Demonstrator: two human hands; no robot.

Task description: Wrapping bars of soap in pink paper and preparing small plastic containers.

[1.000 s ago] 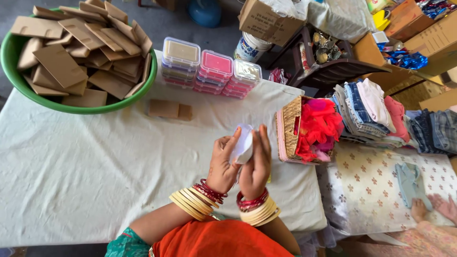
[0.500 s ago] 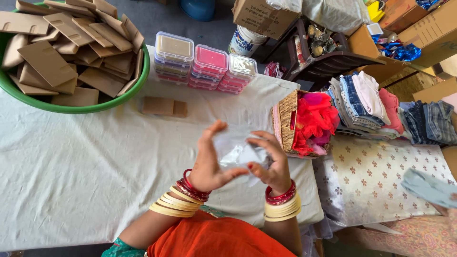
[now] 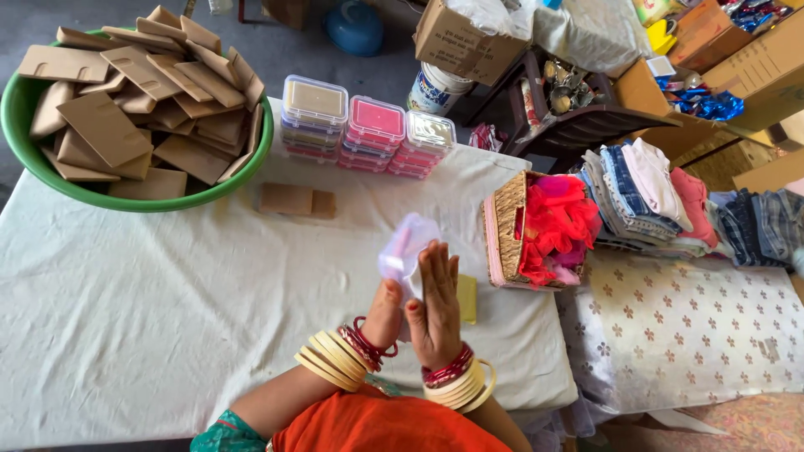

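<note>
Palms back together: half a second ago spread apart with the clear plastic bag stretched open between them, now left hand and right hand pressed flat against each other, fingers straight and pointing far, bag sandwiched between, its puffed top poking out above the fingertips. Same pose as a second ago, so reads as a rub-open-rub cycle, likely working the bag's film layers apart; mouth not visibly open at this moment. Neither hand curled into a fist; both flat, clamping the bag by palm pressure only. Bag held above the white tablecloth, near edge, centre-right of the table. Newly visible since the hands closed up: small pale yellow block lying on the cloth just right of the right hand, touching nothing else as far as can be told. Unchanged: green tub of brown cardboard pieces far left, two cardboard pieces flat on the cloth beside it, three stacks of lidded plastic boxes far centre, woven basket of red and pink fluff at the right table edge. Folded clothes further right, off the table. Other person's hands and the blue-grey cloth gone from the patterned sheet at near right.
</note>
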